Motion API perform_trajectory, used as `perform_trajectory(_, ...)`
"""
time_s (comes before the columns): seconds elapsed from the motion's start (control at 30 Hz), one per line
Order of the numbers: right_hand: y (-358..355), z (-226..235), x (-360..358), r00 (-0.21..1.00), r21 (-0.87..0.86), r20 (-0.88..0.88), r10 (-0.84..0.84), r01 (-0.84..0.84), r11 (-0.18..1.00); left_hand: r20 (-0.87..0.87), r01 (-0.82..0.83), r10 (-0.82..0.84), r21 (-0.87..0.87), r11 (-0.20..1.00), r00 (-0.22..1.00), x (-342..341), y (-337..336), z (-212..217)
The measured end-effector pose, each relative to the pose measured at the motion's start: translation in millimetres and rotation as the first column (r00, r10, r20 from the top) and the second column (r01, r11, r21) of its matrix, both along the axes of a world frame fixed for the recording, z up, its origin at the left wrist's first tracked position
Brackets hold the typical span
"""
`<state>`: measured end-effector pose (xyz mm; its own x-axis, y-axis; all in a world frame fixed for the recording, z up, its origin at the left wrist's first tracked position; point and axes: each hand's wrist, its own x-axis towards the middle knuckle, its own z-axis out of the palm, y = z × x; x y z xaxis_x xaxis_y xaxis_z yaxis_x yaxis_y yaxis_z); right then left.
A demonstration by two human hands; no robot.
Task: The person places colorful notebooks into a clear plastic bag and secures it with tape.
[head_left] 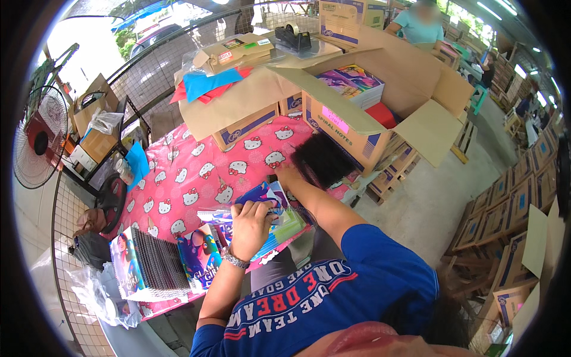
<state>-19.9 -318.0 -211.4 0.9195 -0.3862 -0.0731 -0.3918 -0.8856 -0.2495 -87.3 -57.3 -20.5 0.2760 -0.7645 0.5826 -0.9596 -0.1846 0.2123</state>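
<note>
My left hand (252, 219), with a watch on its wrist, is closed over a bright, colourful notebook (256, 195) at the table's front edge. More covers and clear plastic lie under and beside it. Farther out, my right hand (288, 177) is at the notebook's far corner, fingers bent by a small dark piece that I cannot make out. Just beyond that hand lies a bundle of black spiral coils (323, 159). To the left stands a thick row of spiral notebooks (157, 262), next to another notebook with a printed cover (201, 256).
An open carton (348, 135) holding stacked notebooks stands at the far right of the pink patterned table cover (199, 172). Behind are a tape dispenser (292, 39) and blue and red sheets (211, 84). A fan (41, 143) stands left. Another person (419, 27) is beyond the carton.
</note>
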Motion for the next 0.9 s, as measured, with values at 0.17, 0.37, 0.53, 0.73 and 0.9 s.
perform_trajectory(0.17, 3.9, 16.8, 13.9, 0.986, 0.133, -0.009, -0.168, 0.167, 0.977, -0.005, -0.122, 0.122, 0.016, 0.992, 0.993, 9.9, -1.1, -10.2)
perform_trajectory(0.37, -1.9, 84.7, -18.9, 0.907, 0.647, 0.404, -0.121, -0.189, 0.739, -0.042, -0.549, 0.548, -0.004, 0.836, 0.835, 16.0, -0.5, -25.4)
perform_trajectory(0.53, 42.4, 127.6, -84.9, 0.888, 0.828, 0.456, -0.062, -0.449, -0.336, -0.049, -0.273, 0.269, -0.231, 0.934, 0.962, 41.2, -12.2, -37.2)
perform_trajectory(0.73, 79.4, 93.6, -107.1, 0.872, 0.653, 0.39, -0.295, -0.488, -0.579, 0.251, -0.147, 0.193, -0.189, 0.971, 0.949, 23.4, -19.0, -35.7)
perform_trajectory(0.9, 81.6, 84.3, -104.1, 0.881, 0.726, 0.39, -0.269, -0.474, -0.498, 0.005, -0.248, 0.249, -0.012, 0.969, 0.969, 28.3, -9.9, -27.6)
